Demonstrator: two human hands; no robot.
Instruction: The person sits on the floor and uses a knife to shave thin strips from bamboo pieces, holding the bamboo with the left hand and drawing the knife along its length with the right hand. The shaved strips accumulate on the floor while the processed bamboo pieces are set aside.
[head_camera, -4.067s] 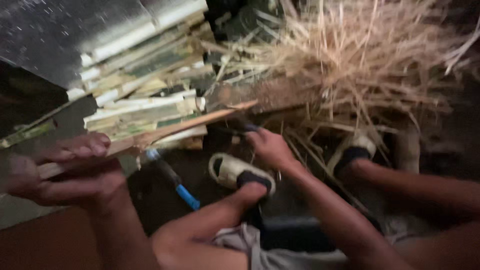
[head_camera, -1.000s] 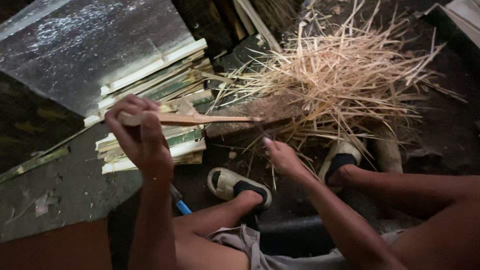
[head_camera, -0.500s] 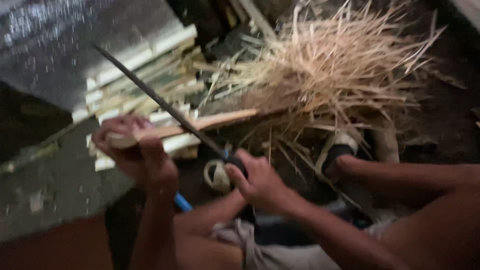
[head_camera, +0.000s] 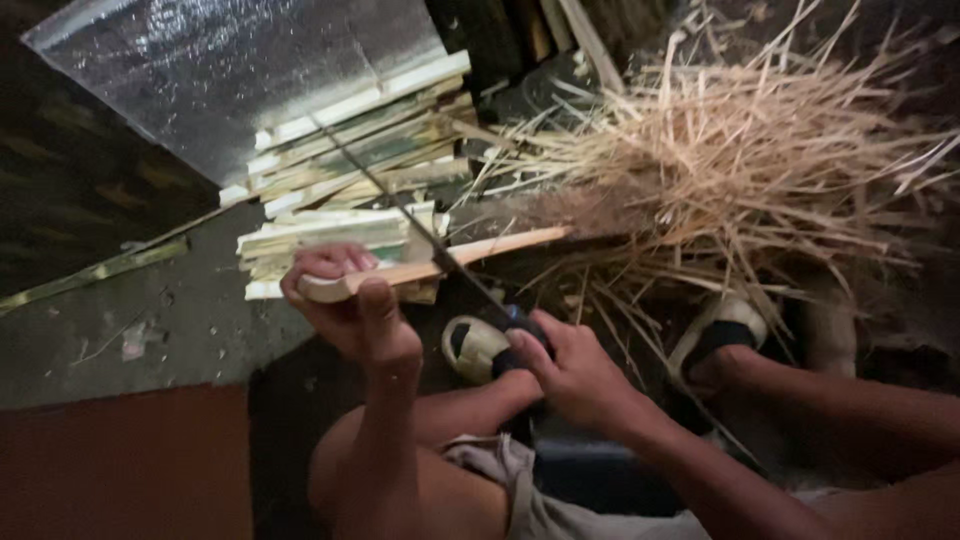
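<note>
My left hand grips the near end of a pale split bamboo stick, which points away to the right, roughly level. My right hand is closed on the dark handle of a long thin-bladed knife. Its blade runs up and to the left and crosses over the stick just past my left hand. My bare knees and light shorts fill the lower part of the view.
A stack of cut bamboo slats lies beyond my hands beside a shiny metal sheet. A big heap of thin bamboo shavings covers the right. My sandalled feet rest on the dark ground.
My right hand took up the knife from the ground and raised it. The blade has since swung onto the stick, which my left hand has kept level.
</note>
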